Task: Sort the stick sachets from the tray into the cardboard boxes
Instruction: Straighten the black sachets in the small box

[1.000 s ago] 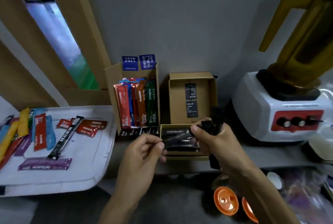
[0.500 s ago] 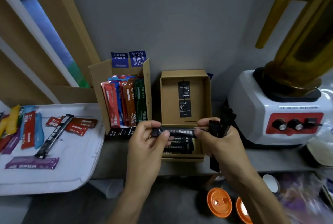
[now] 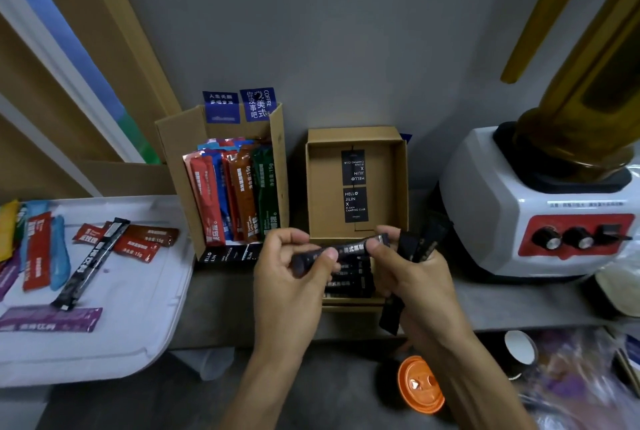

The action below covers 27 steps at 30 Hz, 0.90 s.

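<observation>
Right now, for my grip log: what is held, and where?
Left hand and right hand pinch one black sachet by its ends; the right also grips spare sachets mid-length.

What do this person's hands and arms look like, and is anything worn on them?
Both are a person's own, with nothing on them. The left hand and right hand wear no gloves, and no rings show on the fingers in view. The left forearm and right forearm are uncovered down to the picture's lower edge: no sleeve, watch or bracelet is visible.
</observation>
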Each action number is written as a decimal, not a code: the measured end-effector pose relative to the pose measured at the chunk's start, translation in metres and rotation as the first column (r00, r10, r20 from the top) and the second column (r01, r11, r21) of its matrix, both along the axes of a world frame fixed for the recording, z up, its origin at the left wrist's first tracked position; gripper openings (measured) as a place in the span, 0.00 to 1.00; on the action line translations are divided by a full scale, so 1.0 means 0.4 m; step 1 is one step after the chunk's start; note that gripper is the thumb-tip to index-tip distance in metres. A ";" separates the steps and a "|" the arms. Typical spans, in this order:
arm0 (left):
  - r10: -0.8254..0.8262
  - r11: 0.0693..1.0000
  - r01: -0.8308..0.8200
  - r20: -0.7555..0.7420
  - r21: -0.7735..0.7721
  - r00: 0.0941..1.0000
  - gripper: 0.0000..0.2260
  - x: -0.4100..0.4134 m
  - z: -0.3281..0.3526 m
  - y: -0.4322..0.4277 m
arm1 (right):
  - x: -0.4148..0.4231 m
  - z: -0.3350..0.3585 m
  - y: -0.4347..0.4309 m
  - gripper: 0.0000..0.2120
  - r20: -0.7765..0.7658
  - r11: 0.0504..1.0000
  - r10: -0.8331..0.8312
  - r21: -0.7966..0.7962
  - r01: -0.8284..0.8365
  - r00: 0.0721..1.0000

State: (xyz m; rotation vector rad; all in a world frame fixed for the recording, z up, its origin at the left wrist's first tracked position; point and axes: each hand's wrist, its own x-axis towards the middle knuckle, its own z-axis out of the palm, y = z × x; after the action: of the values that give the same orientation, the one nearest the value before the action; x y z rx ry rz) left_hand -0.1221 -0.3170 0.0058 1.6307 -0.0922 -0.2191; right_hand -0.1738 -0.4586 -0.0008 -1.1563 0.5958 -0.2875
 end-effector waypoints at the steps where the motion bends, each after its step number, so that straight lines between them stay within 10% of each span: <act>1: -0.076 0.996 0.076 -0.008 0.044 0.997 0.11 0.003 -0.001 0.005 | 0.004 -0.001 -0.002 0.11 0.009 1.000 -0.013 0.011 0.012 1.000; 4: -0.265 0.928 0.247 0.028 0.279 0.964 0.09 0.023 -0.009 0.015 | 0.019 0.009 -0.011 0.11 0.025 0.996 0.024 -0.086 -0.022 0.999; 14: -0.291 0.795 0.039 0.326 0.605 0.899 0.07 0.077 -0.014 0.033 | 0.025 -0.002 -0.083 0.06 -0.383 0.765 0.159 -0.535 -0.359 0.910; 27: -0.509 0.539 -0.186 0.494 0.821 0.705 0.10 0.078 -0.072 0.019 | 0.003 -0.044 -0.126 0.06 -0.390 0.819 0.139 -0.472 -0.327 0.910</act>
State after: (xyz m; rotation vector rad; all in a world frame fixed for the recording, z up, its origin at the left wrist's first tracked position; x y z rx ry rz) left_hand -0.0910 -0.3095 -0.0229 2.6309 -0.8852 0.2924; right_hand -0.1728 -0.5092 -0.0182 -1.8292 0.6859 -0.0261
